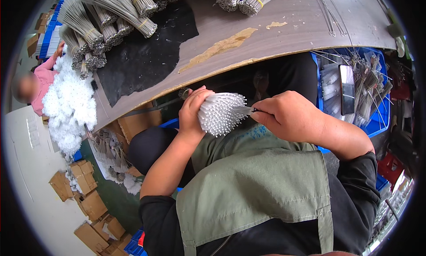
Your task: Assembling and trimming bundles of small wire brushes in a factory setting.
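My left hand [194, 109] is closed round a thick bundle of thin tube brushes [222, 116]. Their pale, white-dotted ends face right, and looped wire ends [184, 93] stick out behind the hand. On the right side of the bundle, my right hand [288, 116] pinches a slim greyish brush [242, 110] by its dark end. Its bristly part reaches the bundle's face; whether it goes in among the others I cannot tell. Both hands are above my lap, over a green apron [257, 180].
Banded wire bundles [88, 27] and a black sheet [146, 52] lie on the table [266, 38]. At right a blue crate [386, 118] holds brushes and a phone [347, 89]. A person in pink [43, 85] is beside a white bristly heap [71, 105]. Cardboard boxes [94, 205] stand lower left.
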A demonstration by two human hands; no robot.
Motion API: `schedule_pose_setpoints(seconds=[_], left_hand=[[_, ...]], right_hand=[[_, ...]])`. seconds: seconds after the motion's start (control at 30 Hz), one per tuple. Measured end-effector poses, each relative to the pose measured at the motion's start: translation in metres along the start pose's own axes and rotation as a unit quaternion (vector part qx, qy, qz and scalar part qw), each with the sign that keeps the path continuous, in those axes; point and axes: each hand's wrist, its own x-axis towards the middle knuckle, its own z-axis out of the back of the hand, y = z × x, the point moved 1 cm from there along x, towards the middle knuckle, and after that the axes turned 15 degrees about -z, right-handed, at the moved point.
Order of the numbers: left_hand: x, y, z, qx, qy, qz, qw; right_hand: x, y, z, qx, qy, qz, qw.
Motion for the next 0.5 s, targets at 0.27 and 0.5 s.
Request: schedule_pose_setpoints(seconds=[0.27, 0.5], left_hand=[[-0.003, -0.003, 0.003, 0.014, -0.004, 0.012, 1.0], [0.007, -0.005, 0.002, 0.013, 0.013, -0.004, 1.0]], right_hand=[[-0.003, 0.005, -0.001, -0.005, 0.02, -0.02, 1.0], [0.002, 0.001, -0.001, 0.007, -0.034, 0.013, 0.999]])
